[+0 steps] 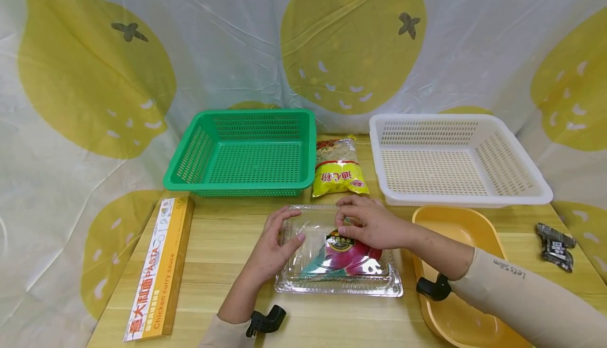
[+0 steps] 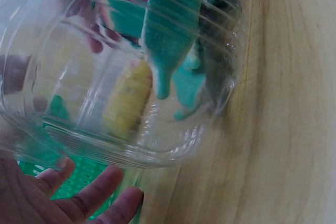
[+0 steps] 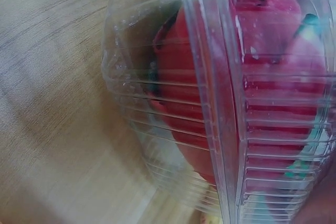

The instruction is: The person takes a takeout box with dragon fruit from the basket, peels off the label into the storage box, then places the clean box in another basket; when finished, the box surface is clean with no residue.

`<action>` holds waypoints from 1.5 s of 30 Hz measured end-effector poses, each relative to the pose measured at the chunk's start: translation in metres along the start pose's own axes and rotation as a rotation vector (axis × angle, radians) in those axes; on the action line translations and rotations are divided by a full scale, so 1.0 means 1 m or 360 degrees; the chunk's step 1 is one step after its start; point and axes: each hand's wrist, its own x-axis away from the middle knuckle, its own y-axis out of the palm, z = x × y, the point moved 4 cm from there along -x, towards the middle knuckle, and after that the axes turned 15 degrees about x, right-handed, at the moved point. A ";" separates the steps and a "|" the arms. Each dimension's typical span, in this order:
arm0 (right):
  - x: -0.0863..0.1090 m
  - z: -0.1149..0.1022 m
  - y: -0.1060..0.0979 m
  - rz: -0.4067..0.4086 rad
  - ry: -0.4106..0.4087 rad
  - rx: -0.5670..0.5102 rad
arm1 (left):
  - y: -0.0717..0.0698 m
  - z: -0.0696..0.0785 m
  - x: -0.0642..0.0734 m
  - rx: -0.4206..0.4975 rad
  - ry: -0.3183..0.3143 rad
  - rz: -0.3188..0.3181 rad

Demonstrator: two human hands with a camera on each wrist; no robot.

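Note:
A clear plastic clamshell box (image 1: 310, 290) lies on the table before me, with a label on its lid. Inside it is a pink-red thing with teal leaf-like points (image 2: 173, 30), resembling a dragon fruit; its red side (image 3: 184, 103) shows through the ribbed wall in the right wrist view. At the box's left edge is my left hand (image 1: 272, 248), thumb and fingers spread apart. My right hand (image 1: 374, 224) lies over the lid's right half, fingers bent, thumb and index tips close together beside the label. Whether they pinch anything, I cannot tell.
Behind the box stand a green basket (image 1: 237, 185), a yellow pasta bag (image 1: 338, 171) and a white basket (image 1: 464, 199). A long pasta box (image 1: 158, 269) lies at left. Under my right forearm is an orange tub (image 1: 455, 216); a small black packet (image 1: 556, 248) sits far right.

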 end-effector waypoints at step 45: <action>0.001 0.006 -0.002 -0.0052 0.0023 -0.0232 | 0.000 -0.001 0.001 0.0000 0.0004 0.0004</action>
